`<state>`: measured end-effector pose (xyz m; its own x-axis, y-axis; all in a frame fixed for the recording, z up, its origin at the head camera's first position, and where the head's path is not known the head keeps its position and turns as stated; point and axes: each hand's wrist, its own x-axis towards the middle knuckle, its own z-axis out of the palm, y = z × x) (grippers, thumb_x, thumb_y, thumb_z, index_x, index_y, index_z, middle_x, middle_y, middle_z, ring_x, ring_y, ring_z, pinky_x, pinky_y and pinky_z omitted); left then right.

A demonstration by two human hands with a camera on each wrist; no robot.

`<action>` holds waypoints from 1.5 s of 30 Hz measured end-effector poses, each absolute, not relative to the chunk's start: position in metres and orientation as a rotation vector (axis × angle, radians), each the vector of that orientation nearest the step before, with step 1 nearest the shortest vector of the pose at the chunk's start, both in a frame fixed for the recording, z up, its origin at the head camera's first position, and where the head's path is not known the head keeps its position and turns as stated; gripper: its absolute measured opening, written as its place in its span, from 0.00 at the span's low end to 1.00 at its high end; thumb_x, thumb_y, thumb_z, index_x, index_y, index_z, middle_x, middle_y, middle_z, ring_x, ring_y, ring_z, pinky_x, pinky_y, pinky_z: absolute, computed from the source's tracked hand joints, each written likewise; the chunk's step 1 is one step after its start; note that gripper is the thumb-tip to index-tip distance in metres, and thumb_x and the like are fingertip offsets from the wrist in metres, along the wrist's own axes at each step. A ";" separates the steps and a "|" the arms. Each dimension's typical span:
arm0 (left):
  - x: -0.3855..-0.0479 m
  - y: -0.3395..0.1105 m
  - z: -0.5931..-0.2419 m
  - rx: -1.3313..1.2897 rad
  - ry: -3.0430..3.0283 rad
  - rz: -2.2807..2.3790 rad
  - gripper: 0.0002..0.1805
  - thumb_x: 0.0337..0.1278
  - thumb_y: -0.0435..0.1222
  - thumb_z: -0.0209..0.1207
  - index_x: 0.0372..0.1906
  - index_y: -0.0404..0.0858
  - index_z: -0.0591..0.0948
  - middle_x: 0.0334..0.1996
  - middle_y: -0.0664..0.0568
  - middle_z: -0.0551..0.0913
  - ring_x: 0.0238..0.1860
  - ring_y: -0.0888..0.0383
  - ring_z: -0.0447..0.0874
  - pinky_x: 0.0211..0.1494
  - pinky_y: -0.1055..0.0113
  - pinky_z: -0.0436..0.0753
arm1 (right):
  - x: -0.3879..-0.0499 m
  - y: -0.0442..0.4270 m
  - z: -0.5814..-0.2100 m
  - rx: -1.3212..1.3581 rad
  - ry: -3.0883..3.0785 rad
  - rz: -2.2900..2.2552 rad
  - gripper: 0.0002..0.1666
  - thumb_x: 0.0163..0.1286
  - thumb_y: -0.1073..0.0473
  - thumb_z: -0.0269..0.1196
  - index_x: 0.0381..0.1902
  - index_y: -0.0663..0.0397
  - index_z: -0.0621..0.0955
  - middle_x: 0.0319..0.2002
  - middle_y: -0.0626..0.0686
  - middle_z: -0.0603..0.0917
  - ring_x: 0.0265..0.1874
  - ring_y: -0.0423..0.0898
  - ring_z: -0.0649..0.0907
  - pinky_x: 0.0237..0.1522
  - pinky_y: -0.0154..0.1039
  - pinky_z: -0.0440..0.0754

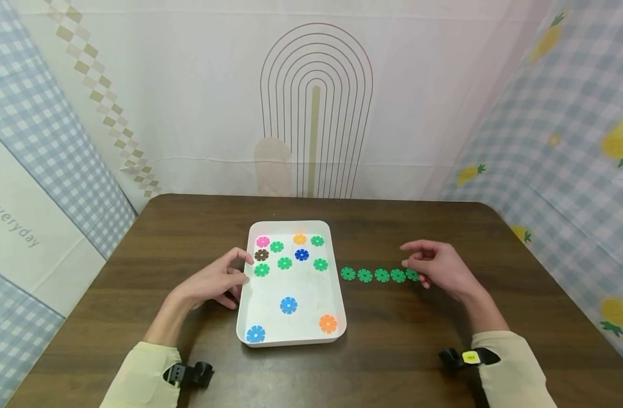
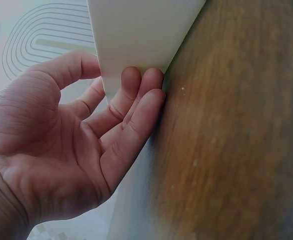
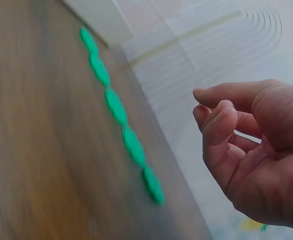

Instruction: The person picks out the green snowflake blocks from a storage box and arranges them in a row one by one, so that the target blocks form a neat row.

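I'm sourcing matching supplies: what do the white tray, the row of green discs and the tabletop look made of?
White tray: probably plastic, smooth-finished, judging by its even color and rounded corners.
Green discs: likely opaque plastic, given the uniform color and matching notched shapes.
Tabletop: dark brown, streaky grain; wood or wood-look laminate, unclear which.

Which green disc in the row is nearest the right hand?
The end disc, farthest from the tray: the right hand partly hides it in the head view; the other four show fully.
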<state>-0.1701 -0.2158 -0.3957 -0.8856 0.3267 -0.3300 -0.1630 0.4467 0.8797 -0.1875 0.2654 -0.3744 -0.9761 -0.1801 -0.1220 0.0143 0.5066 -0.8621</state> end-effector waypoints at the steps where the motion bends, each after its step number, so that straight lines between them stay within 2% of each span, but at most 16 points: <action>1: -0.170 -0.216 -0.396 0.131 2.246 1.437 0.25 0.70 0.34 0.56 0.68 0.42 0.65 0.37 0.43 0.83 0.33 0.52 0.82 0.34 0.57 0.90 | -0.189 0.259 -0.372 -0.157 2.550 -1.460 0.28 0.74 0.60 0.68 0.68 0.64 0.77 0.39 0.60 0.82 0.20 0.42 0.76 0.24 0.41 0.82; 8: -0.171 -0.217 -0.397 0.138 2.240 1.443 0.25 0.71 0.35 0.56 0.68 0.42 0.65 0.38 0.43 0.83 0.33 0.52 0.83 0.35 0.57 0.90 | -0.200 0.207 -0.365 -0.257 2.506 -1.470 0.26 0.71 0.60 0.70 0.64 0.64 0.80 0.35 0.55 0.82 0.18 0.43 0.76 0.22 0.39 0.81; 16: -0.170 -0.216 -0.397 0.152 2.232 1.458 0.25 0.71 0.35 0.56 0.69 0.42 0.64 0.37 0.44 0.83 0.32 0.53 0.83 0.34 0.57 0.90 | -0.211 0.159 -0.376 -0.262 2.432 -1.445 0.22 0.69 0.61 0.71 0.60 0.57 0.84 0.35 0.59 0.84 0.18 0.46 0.76 0.23 0.36 0.80; 21: -0.171 -0.215 -0.397 0.144 2.224 1.466 0.24 0.72 0.35 0.56 0.68 0.42 0.65 0.37 0.44 0.82 0.32 0.53 0.82 0.34 0.57 0.89 | -0.216 0.144 -0.385 -0.262 2.416 -1.425 0.21 0.69 0.60 0.71 0.59 0.57 0.85 0.35 0.60 0.84 0.18 0.46 0.76 0.23 0.35 0.79; 28: -0.171 -0.215 -0.396 0.133 2.235 1.448 0.24 0.73 0.35 0.56 0.68 0.42 0.65 0.38 0.43 0.83 0.33 0.52 0.83 0.35 0.58 0.90 | -0.219 0.134 -0.391 -0.262 2.437 -1.392 0.19 0.70 0.60 0.71 0.57 0.56 0.85 0.31 0.56 0.82 0.18 0.46 0.75 0.23 0.36 0.78; 34: -0.171 -0.216 -0.395 0.122 2.238 1.444 0.24 0.72 0.35 0.57 0.68 0.42 0.65 0.38 0.43 0.83 0.33 0.52 0.82 0.34 0.58 0.90 | -0.221 0.125 -0.392 -0.235 2.507 -1.319 0.16 0.69 0.59 0.72 0.54 0.52 0.88 0.28 0.53 0.78 0.17 0.46 0.73 0.22 0.36 0.75; 41: -0.170 -0.216 -0.395 0.116 2.229 1.458 0.24 0.72 0.34 0.56 0.68 0.41 0.65 0.37 0.44 0.82 0.32 0.53 0.82 0.33 0.59 0.89 | -0.223 0.112 -0.392 -0.262 2.641 -1.136 0.16 0.67 0.59 0.74 0.52 0.50 0.89 0.29 0.54 0.76 0.29 0.50 0.76 0.30 0.38 0.71; 45: -0.171 -0.215 -0.395 0.118 2.225 1.460 0.24 0.72 0.34 0.56 0.68 0.42 0.65 0.38 0.44 0.82 0.33 0.53 0.82 0.34 0.59 0.89 | -0.223 0.105 -0.392 -0.237 2.707 -0.996 0.17 0.67 0.58 0.74 0.53 0.49 0.90 0.38 0.55 0.82 0.38 0.52 0.78 0.37 0.41 0.77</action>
